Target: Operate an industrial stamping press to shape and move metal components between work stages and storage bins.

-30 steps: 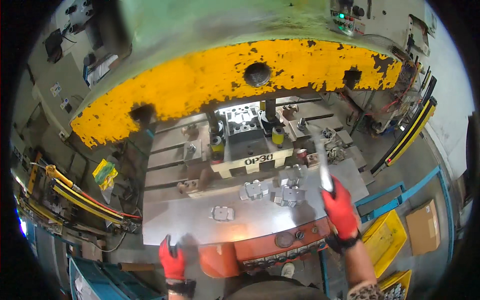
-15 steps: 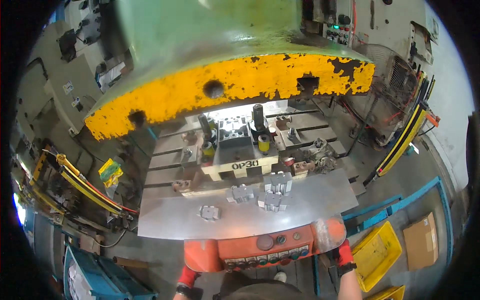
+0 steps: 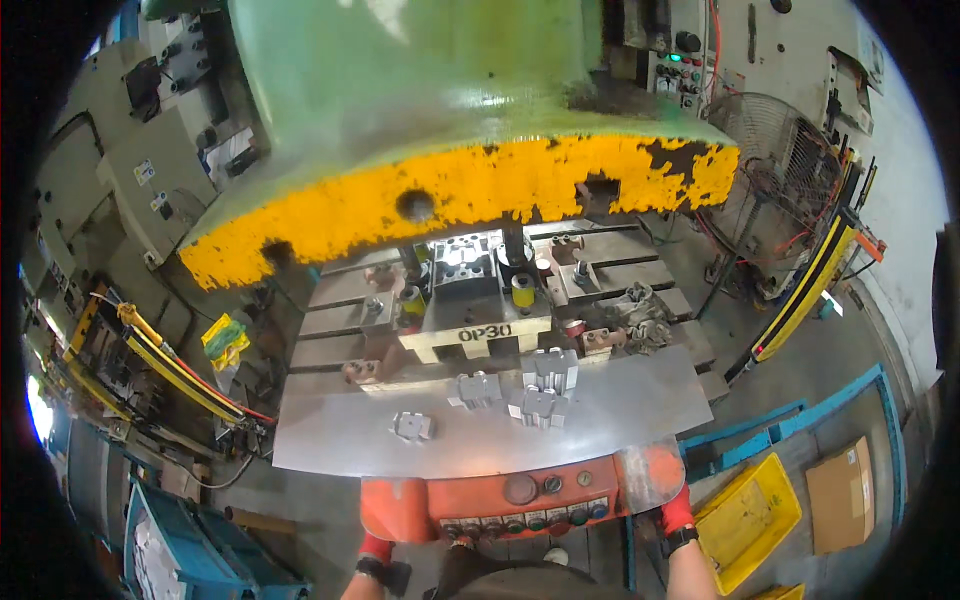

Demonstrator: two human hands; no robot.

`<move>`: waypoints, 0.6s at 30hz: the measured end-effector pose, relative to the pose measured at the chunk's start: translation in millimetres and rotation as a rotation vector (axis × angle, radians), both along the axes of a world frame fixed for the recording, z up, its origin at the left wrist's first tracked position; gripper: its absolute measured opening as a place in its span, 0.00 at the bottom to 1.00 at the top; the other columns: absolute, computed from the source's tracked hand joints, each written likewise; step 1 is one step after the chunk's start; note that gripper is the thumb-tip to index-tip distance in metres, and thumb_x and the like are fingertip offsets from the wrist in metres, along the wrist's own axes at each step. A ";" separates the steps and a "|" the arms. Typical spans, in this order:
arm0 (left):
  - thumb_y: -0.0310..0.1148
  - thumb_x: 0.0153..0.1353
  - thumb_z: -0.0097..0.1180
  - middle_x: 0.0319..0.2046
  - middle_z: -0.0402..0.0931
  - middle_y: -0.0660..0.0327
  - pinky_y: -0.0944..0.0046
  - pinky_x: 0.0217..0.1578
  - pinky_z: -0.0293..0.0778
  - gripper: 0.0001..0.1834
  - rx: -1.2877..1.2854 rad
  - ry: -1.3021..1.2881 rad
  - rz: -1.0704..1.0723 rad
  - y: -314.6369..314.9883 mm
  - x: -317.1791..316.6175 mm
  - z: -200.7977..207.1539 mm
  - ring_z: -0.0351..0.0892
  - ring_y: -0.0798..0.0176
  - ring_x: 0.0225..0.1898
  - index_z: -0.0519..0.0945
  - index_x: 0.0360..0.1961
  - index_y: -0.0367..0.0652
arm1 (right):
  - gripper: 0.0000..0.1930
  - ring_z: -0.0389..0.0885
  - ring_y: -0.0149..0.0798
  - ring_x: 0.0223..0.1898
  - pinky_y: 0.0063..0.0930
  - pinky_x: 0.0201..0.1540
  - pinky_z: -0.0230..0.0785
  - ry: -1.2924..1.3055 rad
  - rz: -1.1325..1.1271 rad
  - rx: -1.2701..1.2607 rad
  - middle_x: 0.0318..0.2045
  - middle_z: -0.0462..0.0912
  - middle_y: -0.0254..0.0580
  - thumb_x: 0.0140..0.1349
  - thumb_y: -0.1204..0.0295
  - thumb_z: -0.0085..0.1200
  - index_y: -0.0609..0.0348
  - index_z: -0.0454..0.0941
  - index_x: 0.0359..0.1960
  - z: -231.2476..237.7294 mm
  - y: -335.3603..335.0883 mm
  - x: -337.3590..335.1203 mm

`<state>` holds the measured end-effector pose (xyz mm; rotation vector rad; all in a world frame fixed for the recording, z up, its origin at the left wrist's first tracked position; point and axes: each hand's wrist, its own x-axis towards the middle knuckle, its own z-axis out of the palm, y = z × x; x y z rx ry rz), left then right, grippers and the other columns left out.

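Note:
My left hand [image 3: 376, 548] in a red glove is at the left end of the orange control console [image 3: 465, 492], its fingers hidden beneath the end guard. At the opposite end, my right hand [image 3: 678, 513], also red-gloved, reaches under the other guard, and its fingers do not show. Round buttons line the console's front. Beyond it, several grey metal stampings [image 3: 540, 407] lie on a sheet-metal table [image 3: 330, 440]. Behind them stands a press die [image 3: 475, 330] with guide posts, under the green press ram [image 3: 400, 100] with its chipped yellow lower edge.
Yellow-and-black guard posts [image 3: 810, 285] flank the press. A floor fan [image 3: 775, 150] is at the back right. Yellow bins [image 3: 750, 520], a cardboard sheet [image 3: 842, 495] and a blue rail [image 3: 740, 440] sit at right. At lower left is a blue cart [image 3: 190, 545].
The press ram has come down a little, and its yellow edge now covers the tops of the die's guide posts. The view has shifted slightly; both hands stay at the console ends.

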<state>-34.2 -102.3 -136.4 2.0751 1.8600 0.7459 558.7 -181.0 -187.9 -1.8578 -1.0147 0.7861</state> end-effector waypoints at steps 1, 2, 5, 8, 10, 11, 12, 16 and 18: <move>0.39 0.60 0.60 0.49 0.82 0.49 0.53 0.54 0.74 0.26 0.001 0.005 -0.001 0.6 0.5 0.8 0.79 0.49 0.53 0.78 0.57 0.38 | 0.19 0.79 0.43 0.56 0.32 0.58 0.70 0.025 -0.018 0.005 0.58 0.80 0.45 0.67 0.68 0.52 0.60 0.76 0.58 -1.4 0.3 -0.1; 0.39 0.60 0.60 0.49 0.82 0.49 0.53 0.54 0.74 0.26 0.002 0.005 0.000 0.5 0.6 1.7 0.79 0.49 0.53 0.78 0.57 0.38 | 0.19 0.79 0.43 0.56 0.32 0.58 0.70 0.049 -0.036 0.010 0.58 0.80 0.45 0.67 0.68 0.52 0.60 0.76 0.58 -1.7 0.3 -0.8; 0.40 0.60 0.60 0.49 0.82 0.49 0.53 0.53 0.74 0.26 0.003 0.015 -0.006 2.1 0.9 3.5 0.80 0.49 0.52 0.78 0.56 0.38 | 0.18 0.80 0.39 0.55 0.32 0.58 0.70 0.017 0.070 0.195 0.56 0.81 0.44 0.68 0.68 0.52 0.60 0.76 0.57 6.6 0.9 -4.8; 0.41 0.59 0.60 0.48 0.82 0.49 0.53 0.53 0.75 0.26 -0.002 0.023 -0.010 1.5 1.1 4.3 0.80 0.49 0.52 0.79 0.56 0.38 | 0.18 0.78 0.36 0.56 0.29 0.61 0.67 -0.039 0.055 0.019 0.58 0.80 0.40 0.70 0.68 0.50 0.60 0.74 0.59 26.3 2.1 -12.2; 0.42 0.59 0.60 0.48 0.83 0.49 0.53 0.53 0.75 0.26 -0.005 0.025 -0.011 1.2 0.6 4.7 0.80 0.49 0.52 0.79 0.56 0.38 | 0.17 0.77 0.35 0.56 0.28 0.60 0.68 0.221 -0.048 -0.046 0.57 0.80 0.40 0.70 0.68 0.50 0.60 0.75 0.58 41.8 1.5 -20.6; 0.42 0.59 0.60 0.48 0.83 0.49 0.53 0.52 0.75 0.26 -0.008 0.024 -0.013 1.2 0.0 4.9 0.80 0.49 0.51 0.79 0.56 0.38 | 0.17 0.78 0.35 0.53 0.29 0.57 0.69 0.334 -0.107 -0.052 0.56 0.80 0.40 0.70 0.67 0.50 0.59 0.76 0.57 48.9 1.6 -25.6; 0.42 0.59 0.61 0.48 0.83 0.49 0.53 0.52 0.75 0.26 -0.013 0.026 -0.014 1.4 -0.3 4.5 0.80 0.48 0.51 0.79 0.55 0.38 | 0.16 0.79 0.35 0.51 0.29 0.54 0.71 0.416 -0.127 0.020 0.54 0.81 0.40 0.70 0.67 0.50 0.59 0.76 0.56 55.4 1.1 -30.1; 0.44 0.59 0.61 0.47 0.83 0.49 0.53 0.52 0.75 0.27 -0.031 0.020 -0.025 1.4 -1.3 -1.5 0.81 0.48 0.51 0.80 0.55 0.38 | 0.15 0.82 0.34 0.31 0.32 0.30 0.73 0.274 -0.115 0.022 0.40 0.84 0.37 0.69 0.64 0.52 0.58 0.79 0.50 66.1 -1.7 -38.0; 0.44 0.59 0.61 0.47 0.83 0.49 0.52 0.52 0.75 0.27 -0.060 0.012 -0.034 -1.1 -6.8 -4.9 0.81 0.48 0.51 0.80 0.54 0.38 | 0.15 0.79 0.34 0.22 0.33 0.20 0.68 0.207 -0.091 -0.027 0.33 0.84 0.36 0.67 0.62 0.53 0.58 0.80 0.48 58.9 -4.4 -30.7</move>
